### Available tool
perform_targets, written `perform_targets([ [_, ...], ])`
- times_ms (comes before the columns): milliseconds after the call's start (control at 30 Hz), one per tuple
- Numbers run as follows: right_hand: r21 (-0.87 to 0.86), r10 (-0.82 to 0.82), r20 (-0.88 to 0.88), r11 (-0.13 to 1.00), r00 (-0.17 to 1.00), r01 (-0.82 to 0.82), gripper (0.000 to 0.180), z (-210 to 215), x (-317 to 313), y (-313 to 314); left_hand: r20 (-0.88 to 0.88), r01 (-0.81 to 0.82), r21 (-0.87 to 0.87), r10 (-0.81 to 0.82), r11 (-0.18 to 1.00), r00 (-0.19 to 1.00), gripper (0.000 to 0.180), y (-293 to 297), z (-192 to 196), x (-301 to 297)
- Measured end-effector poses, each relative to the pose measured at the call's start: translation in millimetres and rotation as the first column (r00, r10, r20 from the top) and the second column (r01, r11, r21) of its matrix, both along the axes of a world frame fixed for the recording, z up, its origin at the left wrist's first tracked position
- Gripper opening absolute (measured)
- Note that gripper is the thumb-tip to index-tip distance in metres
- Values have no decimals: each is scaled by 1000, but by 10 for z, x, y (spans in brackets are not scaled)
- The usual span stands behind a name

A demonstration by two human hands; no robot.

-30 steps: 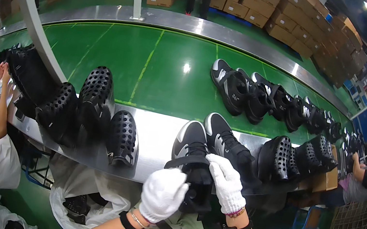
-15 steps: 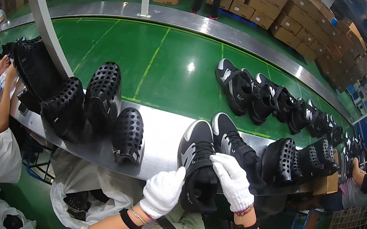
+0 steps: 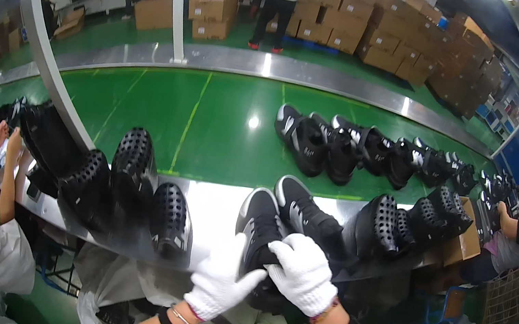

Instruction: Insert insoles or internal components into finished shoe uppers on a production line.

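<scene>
Both white-gloved hands are on a black low-top sneaker with a white sole edge (image 3: 259, 231), which lies at the near steel edge of the green conveyor belt (image 3: 210, 125). The left hand (image 3: 218, 280) presses its fingers together against the shoe's heel side, thumb reaching across, while the right hand (image 3: 302, 274) curls its fingers over the top. Just beside it lies a second matching black sneaker (image 3: 305, 215), and a black perforated shoe sole (image 3: 170, 219) rests to the left.

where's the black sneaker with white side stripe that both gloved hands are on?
Head view, lower centre: the black sneaker with white side stripe lies on the shiny steel ledge, under the left hand and right hand, beside a matching sneaker.
</scene>
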State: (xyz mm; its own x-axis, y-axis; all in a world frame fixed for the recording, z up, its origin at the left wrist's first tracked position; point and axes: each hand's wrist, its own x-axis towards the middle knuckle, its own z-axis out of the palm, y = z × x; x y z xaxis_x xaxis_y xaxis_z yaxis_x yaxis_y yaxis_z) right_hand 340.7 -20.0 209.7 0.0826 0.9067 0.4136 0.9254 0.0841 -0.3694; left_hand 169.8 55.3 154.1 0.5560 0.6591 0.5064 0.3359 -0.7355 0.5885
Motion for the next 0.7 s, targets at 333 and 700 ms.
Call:
perform_targets([
  [333,-49,-154,-16,987,988,153,35,339,128,-318,-81,-150,-87,143,985,986,55,39,-426,134],
  [700,-451,-113,82,882,990,138,85,257,401,-586,-111,-76,81,85,994,990,32,102,-245,591],
])
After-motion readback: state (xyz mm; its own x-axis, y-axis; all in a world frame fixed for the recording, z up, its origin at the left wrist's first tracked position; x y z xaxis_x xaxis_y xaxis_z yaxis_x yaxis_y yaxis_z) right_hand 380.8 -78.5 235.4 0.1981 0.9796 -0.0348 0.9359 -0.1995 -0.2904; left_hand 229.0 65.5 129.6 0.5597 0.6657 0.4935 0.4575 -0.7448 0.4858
